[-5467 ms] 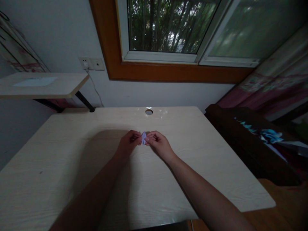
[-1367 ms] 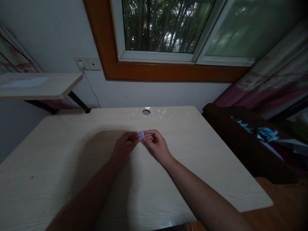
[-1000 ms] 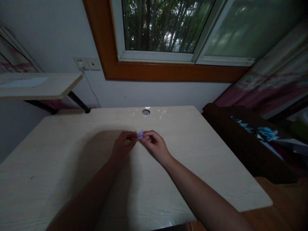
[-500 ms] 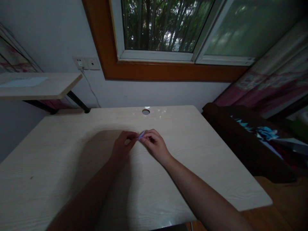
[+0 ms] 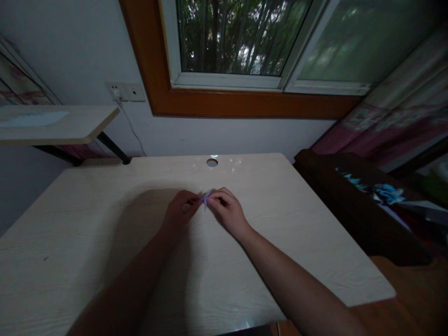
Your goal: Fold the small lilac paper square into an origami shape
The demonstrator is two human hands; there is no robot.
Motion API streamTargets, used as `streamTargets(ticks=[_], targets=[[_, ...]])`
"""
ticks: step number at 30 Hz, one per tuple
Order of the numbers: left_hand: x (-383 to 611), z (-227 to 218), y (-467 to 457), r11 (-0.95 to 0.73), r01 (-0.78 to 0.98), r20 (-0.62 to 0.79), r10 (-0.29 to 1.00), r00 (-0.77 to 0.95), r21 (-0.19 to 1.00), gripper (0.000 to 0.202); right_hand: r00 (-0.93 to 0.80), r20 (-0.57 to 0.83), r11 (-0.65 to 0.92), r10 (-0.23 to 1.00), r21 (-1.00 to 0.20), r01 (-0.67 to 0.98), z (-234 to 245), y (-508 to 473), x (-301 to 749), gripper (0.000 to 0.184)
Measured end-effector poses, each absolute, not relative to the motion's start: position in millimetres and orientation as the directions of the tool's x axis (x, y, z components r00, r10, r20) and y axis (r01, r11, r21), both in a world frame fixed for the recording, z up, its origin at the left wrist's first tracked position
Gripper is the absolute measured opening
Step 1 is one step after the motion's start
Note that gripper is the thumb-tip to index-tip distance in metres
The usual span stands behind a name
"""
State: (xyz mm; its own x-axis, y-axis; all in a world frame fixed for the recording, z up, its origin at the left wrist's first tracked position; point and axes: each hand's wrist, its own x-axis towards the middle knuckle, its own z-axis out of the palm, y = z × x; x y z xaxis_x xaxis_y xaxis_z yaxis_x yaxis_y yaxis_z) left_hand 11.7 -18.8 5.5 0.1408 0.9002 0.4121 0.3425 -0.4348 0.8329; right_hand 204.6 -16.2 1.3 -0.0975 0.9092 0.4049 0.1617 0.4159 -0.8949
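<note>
Between my fingertips is a narrow purple strip point(image 5: 205, 199), apparently paper or ribbon; one thin end points down toward me and another part sticks up. My left hand point(image 5: 178, 212) pinches its left side between thumb and forefinger. From the other side my right hand point(image 5: 229, 208) pinches the strip with thumb and fingertips. Both hands are just over the pale wood-grain table point(image 5: 224, 280), the right one close to or on its surface. The parts of the strip inside the fingers are hidden.
A round cable hole point(image 5: 212, 162) is near the table's back edge. A raised shelf point(image 5: 87, 133) on black legs stands at the back left, with a sheet point(image 5: 35, 119) on it. A small dark speck point(image 5: 46, 258) lies at left. Dark brown furniture point(image 5: 336, 205) stands at right.
A thin end of the purple strip now shows below the fingertips. My right hand has shifted slightly right, leaving a little more of the strip visible. My left hand has hardly moved.
</note>
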Motion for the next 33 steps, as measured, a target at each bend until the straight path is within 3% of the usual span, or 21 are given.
streamTargets(ticks=[33], targets=[[14.3, 4.9, -18.9, -0.442, 0.409, 0.411, 0.896, 0.166, 0.798, 0.012, -0.149, 0.43, 0.454, 0.89, -0.86, 0.232, 4.3, -20.1, 203.4, 0.012]])
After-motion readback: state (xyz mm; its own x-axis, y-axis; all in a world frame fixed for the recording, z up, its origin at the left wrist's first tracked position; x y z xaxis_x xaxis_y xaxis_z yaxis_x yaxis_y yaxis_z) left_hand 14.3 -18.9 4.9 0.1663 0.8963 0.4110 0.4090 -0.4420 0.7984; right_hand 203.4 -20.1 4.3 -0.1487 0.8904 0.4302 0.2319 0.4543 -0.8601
